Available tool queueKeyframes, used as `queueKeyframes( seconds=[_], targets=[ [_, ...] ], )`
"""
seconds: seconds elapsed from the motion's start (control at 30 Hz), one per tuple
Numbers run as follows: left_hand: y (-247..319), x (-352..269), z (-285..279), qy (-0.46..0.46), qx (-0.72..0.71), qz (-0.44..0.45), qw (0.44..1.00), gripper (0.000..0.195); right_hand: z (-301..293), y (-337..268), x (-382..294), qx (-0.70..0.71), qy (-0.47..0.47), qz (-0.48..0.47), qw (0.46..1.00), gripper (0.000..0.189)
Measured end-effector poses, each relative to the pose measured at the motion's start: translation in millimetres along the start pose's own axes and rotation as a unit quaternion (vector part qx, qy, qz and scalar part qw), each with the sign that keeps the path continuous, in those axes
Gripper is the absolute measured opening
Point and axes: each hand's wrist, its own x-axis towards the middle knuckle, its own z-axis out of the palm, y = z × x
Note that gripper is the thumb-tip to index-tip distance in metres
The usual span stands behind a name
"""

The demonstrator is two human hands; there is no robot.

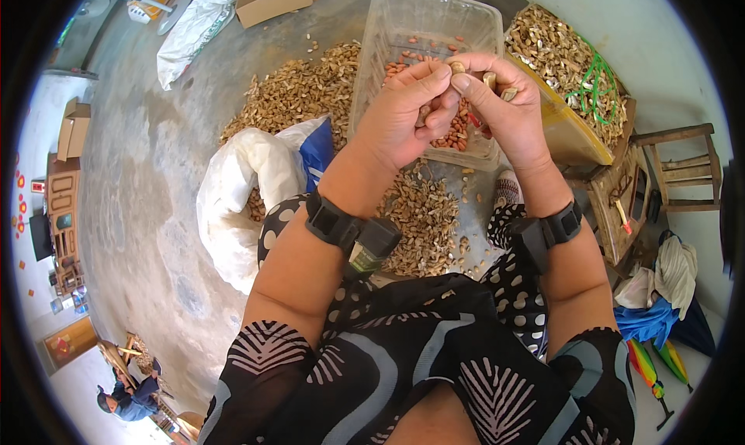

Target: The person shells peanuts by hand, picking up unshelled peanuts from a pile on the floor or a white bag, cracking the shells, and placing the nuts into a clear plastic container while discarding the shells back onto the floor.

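My left hand (413,104) and my right hand (500,99) meet above a clear plastic tub (428,8). Between both thumbs and fingertips is an unshelled peanut (457,67). Pieces of peanut shell (509,93) sit among the curled fingers of the right hand. Another peanut (424,114) is partly visible in the curled left fingers. Red-skinned peanut kernels (457,133) lie in the tub, partly covered by the hands. Something red shows below the right palm, too hidden to name.
Peanut shells form a heap (302,87) left of the tub and another pile (422,224) between my legs. A white woven sack (233,171) stands by my left leg. At right are a shell-filled box (573,122) and a wooden chair (684,165). Another person (131,401) sits far off.
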Motion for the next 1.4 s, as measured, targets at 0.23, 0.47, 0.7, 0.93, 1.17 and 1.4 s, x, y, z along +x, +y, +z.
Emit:
queueKeyframes(
  seconds=[0.23, 0.47, 0.7, 0.93, 1.17, 1.4],
  targets=[
    [7, -3, -3, -0.015, 0.052, -0.010, 0.998, 0.019, -22, -1, 3, -0.155, -0.065, 0.054, 0.984, 0.031],
    [12, -2, -7, -0.014, 0.113, -0.028, 0.993, 0.018, -28, -14, -1, -0.218, -0.117, 0.071, 0.966, 0.031],
    [8, 0, -6, -0.029, 0.104, -0.054, 0.993, 0.019, -19, -11, -3, -0.267, -0.124, -0.087, 0.952, 0.036],
    [9, -1, -6, -0.050, 0.070, -0.090, 0.992, 0.021, -18, -10, -6, -0.260, -0.119, -0.111, 0.952, 0.034],
    [6, -2, -4, -0.035, 0.044, -0.086, 0.995, 0.019, -14, -13, -8, -0.293, -0.084, -0.086, 0.948, 0.033],
    [4, -1, -2, -0.052, 0.039, -0.074, 0.995, 0.017, -17, -14, -10, -0.307, -0.079, -0.114, 0.942, 0.033]
  ],
)
